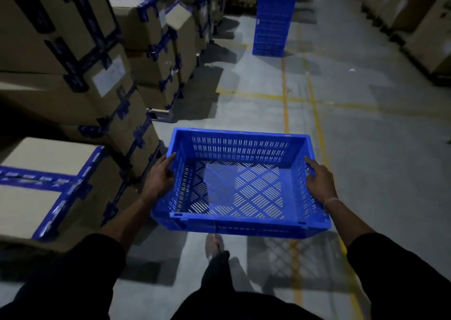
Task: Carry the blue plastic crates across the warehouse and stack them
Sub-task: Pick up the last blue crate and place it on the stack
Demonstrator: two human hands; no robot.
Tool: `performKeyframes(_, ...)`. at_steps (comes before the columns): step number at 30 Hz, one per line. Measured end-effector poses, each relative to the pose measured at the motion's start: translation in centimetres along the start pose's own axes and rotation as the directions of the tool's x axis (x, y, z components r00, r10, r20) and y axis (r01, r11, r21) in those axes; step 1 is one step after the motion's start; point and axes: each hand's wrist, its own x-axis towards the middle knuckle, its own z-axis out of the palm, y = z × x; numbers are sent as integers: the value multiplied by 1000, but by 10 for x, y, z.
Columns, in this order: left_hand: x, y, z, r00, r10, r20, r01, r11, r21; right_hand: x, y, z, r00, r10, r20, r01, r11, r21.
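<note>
An empty blue plastic crate point(240, 227) with slotted walls and floor hangs in front of me above the aisle floor. My left hand point(159, 176) grips its left wall, with the fingers hooked on the outside. My right hand point(318, 181) grips its right wall the same way. Far ahead in the aisle stands a tall stack of blue crates point(274, 16) on the floor.
Stacked cardboard boxes with blue tape point(80, 75) line the left side of the aisle, close to my left arm. More boxes point(419, 21) stand along the right. Yellow floor lines point(285, 99) run down the grey concrete aisle. My foot point(214, 245) shows under the crate.
</note>
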Motion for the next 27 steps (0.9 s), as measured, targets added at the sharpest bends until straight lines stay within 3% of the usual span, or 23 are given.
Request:
performKeyframes(9,252,-5,16,982,146,120,-132,984,-119,189,-33,10,999,45,-28,-45,999,2)
performKeyframes(16,416,21,17,983,162,87,-161,987,-16,322,-59,12,995,67,-72,-68,998,-1)
performKeyframes(27,670,64,73,988,153,29,-152,988,-7,599,-56,11,994,24,-104,-38,990,-135)
